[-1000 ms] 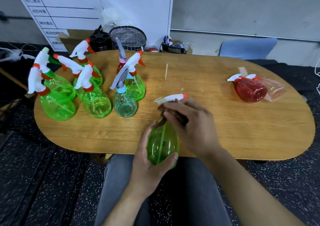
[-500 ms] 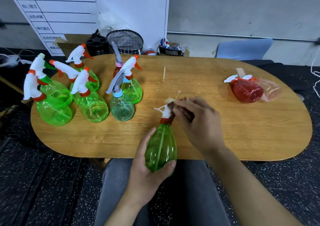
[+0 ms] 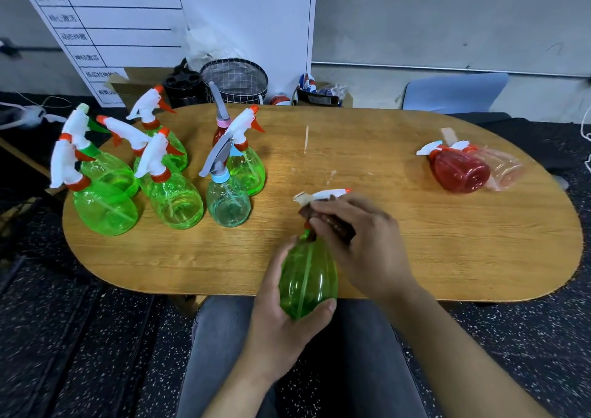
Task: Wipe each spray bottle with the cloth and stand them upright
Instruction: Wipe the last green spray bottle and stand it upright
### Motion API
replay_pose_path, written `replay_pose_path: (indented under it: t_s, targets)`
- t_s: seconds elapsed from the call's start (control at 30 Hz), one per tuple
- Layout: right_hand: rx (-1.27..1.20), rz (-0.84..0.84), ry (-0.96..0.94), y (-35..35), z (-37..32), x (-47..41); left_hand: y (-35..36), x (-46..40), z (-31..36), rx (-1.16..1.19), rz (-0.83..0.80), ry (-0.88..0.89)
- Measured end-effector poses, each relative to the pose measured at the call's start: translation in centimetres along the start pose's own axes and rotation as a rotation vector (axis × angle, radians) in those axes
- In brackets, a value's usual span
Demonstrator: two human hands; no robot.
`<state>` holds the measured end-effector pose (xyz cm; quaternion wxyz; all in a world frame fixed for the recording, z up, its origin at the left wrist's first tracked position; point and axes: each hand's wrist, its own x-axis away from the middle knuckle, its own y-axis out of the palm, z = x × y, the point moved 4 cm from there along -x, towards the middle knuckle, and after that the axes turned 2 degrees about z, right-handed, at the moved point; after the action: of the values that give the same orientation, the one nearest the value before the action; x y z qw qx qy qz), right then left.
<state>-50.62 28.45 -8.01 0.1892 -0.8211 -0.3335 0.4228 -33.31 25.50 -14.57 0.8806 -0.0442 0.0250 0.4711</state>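
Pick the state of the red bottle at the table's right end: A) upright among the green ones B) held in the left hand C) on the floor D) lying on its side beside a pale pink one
D: the red bottle lies on its side on the table, touching the pale pink bottle, far from both hands.

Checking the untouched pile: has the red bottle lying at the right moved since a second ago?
No. The red bottle lies on its side against the pale pink bottle, equally close to the table's far right rim; only the camera shifted.

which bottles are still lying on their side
The red bottle and the pale pink bottle at the table's right end; the left group stands upright.
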Motion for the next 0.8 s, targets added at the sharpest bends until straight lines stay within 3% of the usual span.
replay_pose_path:
  t_s: [0.07, 0.2, 0.37, 0.5, 0.67, 0.8]
  targets:
    - [-0.002, -0.025, -0.008, 0.1, 0.1, 0.0, -0.2, 0.0, -0.2, -0.008, 0.006, -0.001]
    - [0.137, 0.127, 0.075, -1.4, 1.7, -0.9, 0.0, 0.1, -0.3, -0.017, -0.014, 0.008]
    - [-0.029, -0.091, -0.035, 0.7, -0.1, 0.0, -0.4, -0.1, -0.3, 0.003, 0.028, -0.009]
    - [0.083, 0.108, 0.016, -0.8, 1.1, -0.7, 0.0, -0.1, 0.2, 0.009, -0.006, 0.011]
    - [-0.003, -0.073, -0.076, 0.5, 0.0, 0.0, -0.4, -0.3, -0.3, 0.025, 0.019, -0.015]
    - [0.123, 0.111, 0.049, -1.3, 2.8, -1.4, -0.4, -0.2, 0.2, 0.034, 0.000, -0.024]
